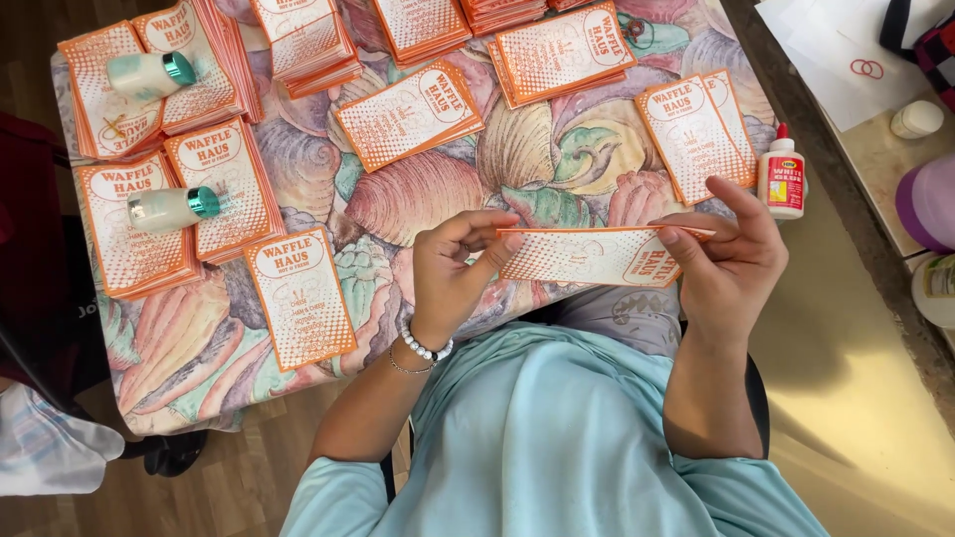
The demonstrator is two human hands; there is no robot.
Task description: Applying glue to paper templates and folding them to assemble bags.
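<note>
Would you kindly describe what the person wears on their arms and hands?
Both forearms are bare below short light-blue sleeves. The left wrist carries a white bead bracelet and a thin chain bracelet. The left hand and right hand wear no gloves; no rings are visible.

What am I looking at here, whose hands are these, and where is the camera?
There is no machine: a person wears a camera on the head, looking down at their own hands. The left hand and right hand hold one orange-and-white paper sleeve by its ends, above the lap. The table, under a shell-patterned cloth, carries stacks of the same sleeves. Two pale bottles with teal caps lie on stacks at the left, and a small white glue bottle stands at the right.
</note>
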